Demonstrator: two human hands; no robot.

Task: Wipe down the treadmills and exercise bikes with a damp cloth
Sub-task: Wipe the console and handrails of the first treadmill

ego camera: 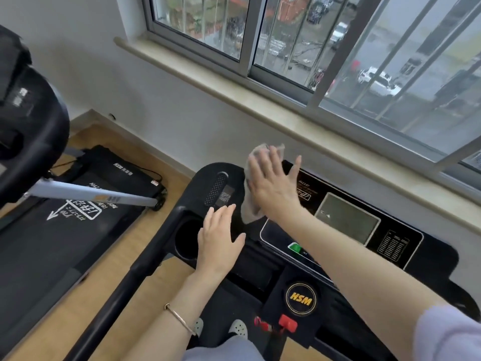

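a wood floor [109, 256] lies under a big barred window [338, 48] along the top of the frame. at centre i see the treadmill console [429, 256], black, with a grey screen [346, 217] right of middle and a round hsm badge [301, 298] lower down. my right hand [273, 183] lies flat, fingers straight and spread, pressing the grey cloth [250, 212] against the console's upper left part; cloth shows above the fingertips and below the palm. my left hand [218, 241] is open too, fingers straight, gripping nothing, just right of the cup holder [186, 238]; i cannot tell if it touches the console. a bracelet [179, 319] sits on that wrist. a second treadmill [52, 243] fills the lower left.
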